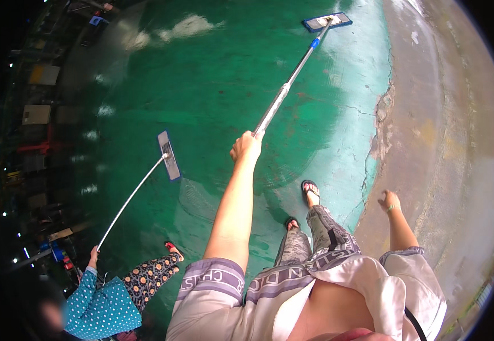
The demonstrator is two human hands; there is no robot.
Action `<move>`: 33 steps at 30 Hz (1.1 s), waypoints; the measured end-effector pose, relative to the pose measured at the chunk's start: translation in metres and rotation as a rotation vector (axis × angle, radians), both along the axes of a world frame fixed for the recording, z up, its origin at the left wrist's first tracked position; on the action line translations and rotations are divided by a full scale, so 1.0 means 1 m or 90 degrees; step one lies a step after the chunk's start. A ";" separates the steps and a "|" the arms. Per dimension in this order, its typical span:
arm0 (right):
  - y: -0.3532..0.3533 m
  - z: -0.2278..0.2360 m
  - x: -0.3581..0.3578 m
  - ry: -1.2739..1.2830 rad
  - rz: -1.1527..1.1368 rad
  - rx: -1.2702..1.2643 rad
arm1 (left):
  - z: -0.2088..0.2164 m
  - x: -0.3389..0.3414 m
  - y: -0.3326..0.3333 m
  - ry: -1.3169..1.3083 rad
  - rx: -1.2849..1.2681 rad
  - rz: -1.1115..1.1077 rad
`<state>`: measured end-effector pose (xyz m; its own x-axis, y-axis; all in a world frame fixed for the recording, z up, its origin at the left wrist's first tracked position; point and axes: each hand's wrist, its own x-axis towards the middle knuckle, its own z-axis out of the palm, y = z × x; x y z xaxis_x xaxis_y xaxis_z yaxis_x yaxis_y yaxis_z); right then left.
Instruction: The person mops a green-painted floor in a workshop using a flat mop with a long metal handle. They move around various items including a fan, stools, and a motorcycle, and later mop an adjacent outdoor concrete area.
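I see the left hand (247, 146), mid-frame, gripping a silver-poled, blue-edged flat mop (284, 88) extending to upper right; the right hand (392, 200), right of centre, appears loosely curled, too small to tell surely.

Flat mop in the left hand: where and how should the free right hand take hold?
Probably the pole just beyond the left hand, the right hand wrapping in from the right: that slim, straight section is exposed and slants forward and right.
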<state>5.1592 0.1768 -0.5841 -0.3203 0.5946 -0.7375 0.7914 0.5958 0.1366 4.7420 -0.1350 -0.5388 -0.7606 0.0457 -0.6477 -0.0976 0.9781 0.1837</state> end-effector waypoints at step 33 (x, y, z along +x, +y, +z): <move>0.138 -0.093 0.022 0.332 -0.482 -0.266 | -0.065 0.260 -0.071 -0.213 0.047 0.237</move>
